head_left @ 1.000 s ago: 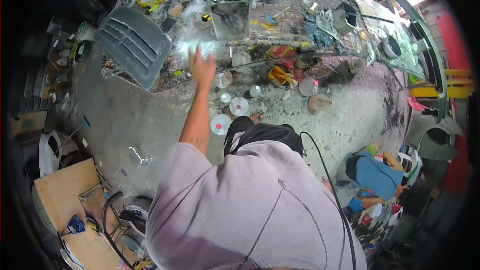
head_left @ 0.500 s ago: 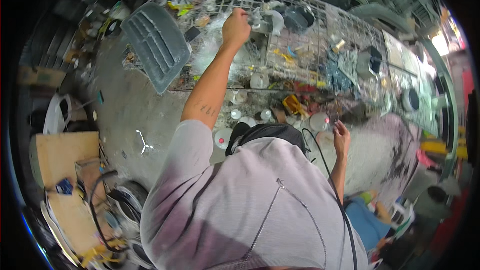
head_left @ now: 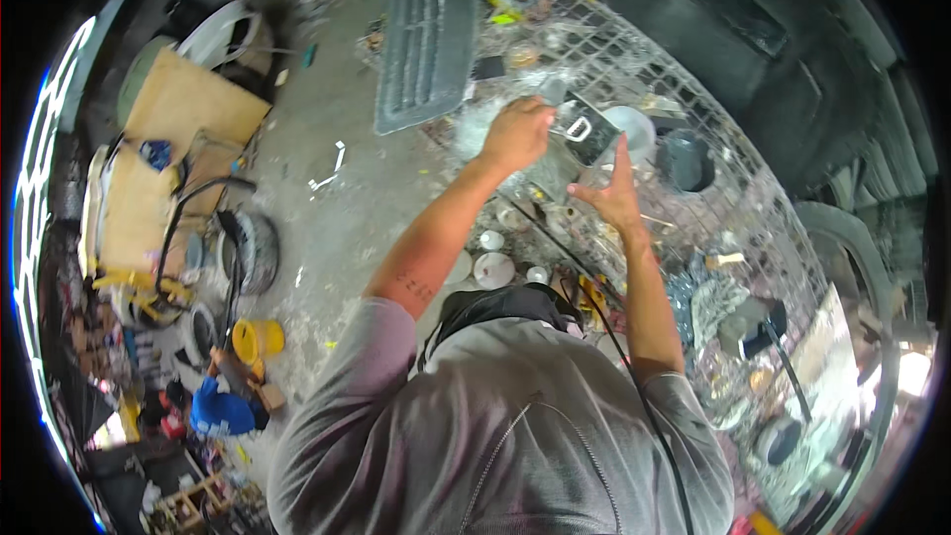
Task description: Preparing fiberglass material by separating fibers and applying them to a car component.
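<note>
"Crowded by what?"
"By a black round tub (head_left: 686, 159), a grey slatted panel (head_left: 428, 45)."
"Posed how?"
"With left grip (head_left: 518, 135) curled, hold unclear; right grip (head_left: 616, 200) splayed, empty, near dark rectangular container (head_left: 597, 145) on mesh worktop (head_left: 646, 56)."

Dark tyre (head_left: 263, 254) between tan board (head_left: 186, 104) and yellow bucket (head_left: 265, 337)

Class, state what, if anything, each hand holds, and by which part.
The left hand is curled by a grey piece, but whether it grips it cannot be told. The right hand, spread open, holds nothing visible.
</note>
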The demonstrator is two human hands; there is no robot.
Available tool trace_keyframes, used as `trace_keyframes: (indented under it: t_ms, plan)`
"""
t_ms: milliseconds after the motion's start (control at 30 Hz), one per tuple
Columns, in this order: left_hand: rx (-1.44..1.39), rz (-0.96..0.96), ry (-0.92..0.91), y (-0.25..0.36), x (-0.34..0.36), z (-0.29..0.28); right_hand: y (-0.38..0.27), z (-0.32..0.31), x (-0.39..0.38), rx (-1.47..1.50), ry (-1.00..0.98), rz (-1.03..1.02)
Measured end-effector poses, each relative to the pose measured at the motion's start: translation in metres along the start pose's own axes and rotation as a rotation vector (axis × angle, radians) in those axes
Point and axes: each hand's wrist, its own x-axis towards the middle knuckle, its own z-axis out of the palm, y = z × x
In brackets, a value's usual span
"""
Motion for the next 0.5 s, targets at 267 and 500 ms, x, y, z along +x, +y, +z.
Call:
trace_keyframes:
  t_ms: [267, 500]
  plan:
    - [-0.028, -0.064, -0.03, 0.013, -0.016, -0.01, -0.002, 0.022, 0.006, 0.112, 0.077, 0.046]
    - [-0.565, -0.391, 0.253, 0.008, -0.045, -0.07, -0.074, 0.004, 0.001, -0.164, 0.093, -0.193]
